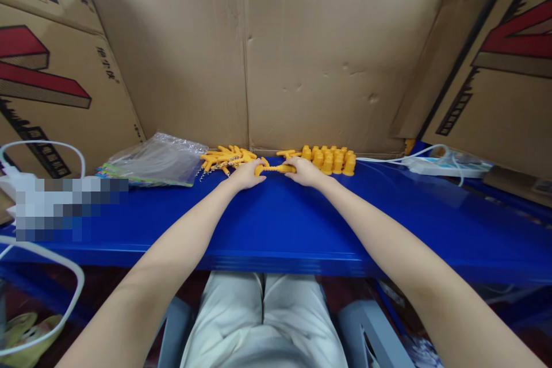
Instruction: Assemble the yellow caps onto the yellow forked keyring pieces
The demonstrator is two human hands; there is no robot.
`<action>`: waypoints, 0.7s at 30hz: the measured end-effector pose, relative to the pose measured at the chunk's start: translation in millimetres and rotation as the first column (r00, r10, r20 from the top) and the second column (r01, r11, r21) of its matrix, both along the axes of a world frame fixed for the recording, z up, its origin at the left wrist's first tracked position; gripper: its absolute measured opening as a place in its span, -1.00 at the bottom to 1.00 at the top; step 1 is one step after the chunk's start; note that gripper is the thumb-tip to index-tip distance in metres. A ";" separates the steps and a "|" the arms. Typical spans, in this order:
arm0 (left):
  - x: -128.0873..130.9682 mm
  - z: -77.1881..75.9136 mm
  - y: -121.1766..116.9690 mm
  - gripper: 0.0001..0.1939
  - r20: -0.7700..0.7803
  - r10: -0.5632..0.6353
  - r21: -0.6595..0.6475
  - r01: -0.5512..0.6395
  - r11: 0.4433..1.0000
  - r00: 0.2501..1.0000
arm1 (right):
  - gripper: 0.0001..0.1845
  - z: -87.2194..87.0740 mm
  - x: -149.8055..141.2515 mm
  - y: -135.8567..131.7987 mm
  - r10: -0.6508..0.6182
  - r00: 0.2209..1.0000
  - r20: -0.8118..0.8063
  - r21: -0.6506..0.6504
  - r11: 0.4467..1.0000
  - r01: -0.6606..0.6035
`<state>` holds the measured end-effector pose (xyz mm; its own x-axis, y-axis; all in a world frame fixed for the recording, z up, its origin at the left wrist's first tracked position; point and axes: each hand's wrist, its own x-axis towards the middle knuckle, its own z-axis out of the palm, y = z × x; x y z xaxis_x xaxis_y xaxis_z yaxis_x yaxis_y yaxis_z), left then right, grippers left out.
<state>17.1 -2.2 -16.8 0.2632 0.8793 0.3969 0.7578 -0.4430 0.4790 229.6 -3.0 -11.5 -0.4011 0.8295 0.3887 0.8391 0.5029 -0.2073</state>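
My left hand is closed on the left end of a yellow-orange plastic piece with a thin, ridged-looking middle. The other end of this piece is pinched in my right hand, so it spans level between the two, just over the blue shelf. Left of my left hand lies a loose pile of yellow-orange plastic sticks, some with small metal chains. Beside my right hand stand several yellow-orange cup-shaped pieces in rows. A few more sticks lie behind my right hand. Fingertips are partly hidden.
A stack of clear plastic bags lies to the left. Cardboard walls the back, with printed boxes on both sides. At right a white power strip trails cables. A white cable hangs at the front left.
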 end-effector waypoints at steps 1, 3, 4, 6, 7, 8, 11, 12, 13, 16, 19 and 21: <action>-1.5 0.2 0.9 -0.52 -0.064 0.014 0.009 -0.013 1.000 0.998 | -0.58 -0.3 0.5 1.1 0.019 0.999 -0.035 -0.008 1.000 -0.019; -3.9 1.2 1.6 -0.55 -0.146 0.042 0.005 -0.041 0.999 0.988 | -0.56 -0.8 1.9 3.6 0.040 0.992 -0.117 -0.027 0.999 -0.044; -4.8 1.8 1.5 -0.56 -0.170 0.051 0.004 -0.051 0.999 0.984 | -0.54 -1.0 2.7 5.0 0.042 0.986 -0.159 -0.044 0.998 -0.050; -6.0 3.0 0.8 -0.62 -0.200 0.061 0.005 -0.062 0.998 0.978 | -0.45 -1.5 4.6 7.8 0.043 0.971 -0.236 -0.096 0.993 -0.067; -6.4 3.5 0.4 -0.65 -0.206 0.065 0.008 -0.065 0.998 0.976 | -0.42 -1.8 5.6 9.1 0.046 0.961 -0.272 -0.128 0.988 -0.083; -6.7 3.9 0.2 -0.69 -0.204 0.067 0.013 -0.066 0.998 0.977 | -0.39 -2.0 6.5 10.3 0.049 0.950 -0.308 -0.161 0.982 -0.103; -7.4 5.0 0.0 -0.77 -0.160 0.059 0.032 -0.055 0.998 0.985 | -0.40 -2.2 9.2 12.5 0.046 0.905 -0.424 -0.246 0.955 -0.164; -7.6 5.3 0.0 -0.78 -0.139 0.056 0.034 -0.052 0.998 0.989 | -0.44 -2.0 10.2 12.7 0.035 0.886 -0.462 -0.267 0.947 -0.177; -7.7 5.7 0.0 -0.78 -0.120 0.055 0.032 -0.051 0.998 0.991 | -0.49 -1.7 11.3 12.6 0.021 0.865 -0.502 -0.283 0.941 -0.187; -8.0 7.3 -0.8 -0.78 -0.097 0.057 0.023 -0.055 0.998 0.994 | -0.73 -0.2 14.6 10.5 -0.029 0.782 -0.622 -0.326 0.918 -0.225; -7.7 8.8 -2.5 -0.77 -0.130 0.063 0.025 -0.060 0.998 0.990 | -0.83 1.7 15.1 6.3 -0.098 0.701 -0.706 -0.397 0.875 -0.277; -7.3 9.5 -3.5 -0.76 -0.155 0.058 0.019 -0.055 0.998 0.986 | -0.78 3.2 13.3 3.4 -0.147 0.669 -0.728 -0.442 0.847 -0.295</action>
